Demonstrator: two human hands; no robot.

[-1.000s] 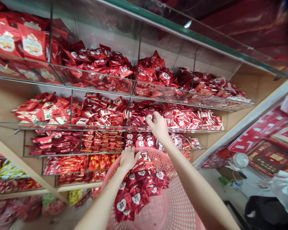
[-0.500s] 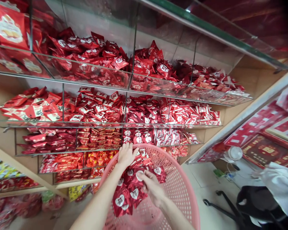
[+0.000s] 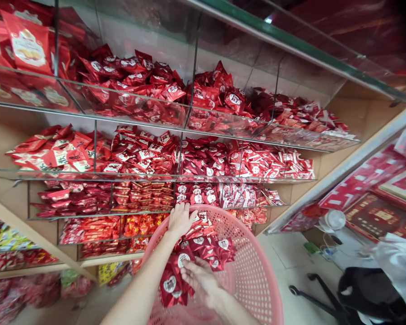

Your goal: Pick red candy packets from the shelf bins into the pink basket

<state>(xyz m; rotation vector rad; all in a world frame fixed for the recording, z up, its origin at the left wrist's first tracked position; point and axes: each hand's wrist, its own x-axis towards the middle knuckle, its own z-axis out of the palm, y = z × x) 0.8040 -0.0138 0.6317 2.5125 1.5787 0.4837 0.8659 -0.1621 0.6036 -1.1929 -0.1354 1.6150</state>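
Over the far left rim of a pink perforated plastic basket, my left hand is closed, its fingers hooked over the edge. Inside the basket, my right hand has its fingers closed at the edge of a dark red candy packet with a white heart-shaped label. Another packet of that kind lies just left of these fingers. Several more dark red packets rest beyond the hand, with lighter red-and-white packets near the far rim. My right palm hides part of the pile.
Glass-fronted shelves full of red packets rise directly beyond the basket. A slanting wooden side panel bounds them on the right. A black wheeled chair stands at the right, near a table with boxes.
My right hand has moved a little left and toward me, with the labelled packet shifting along at its fingers. My left hand stays on the rim. The view has shifted slightly.
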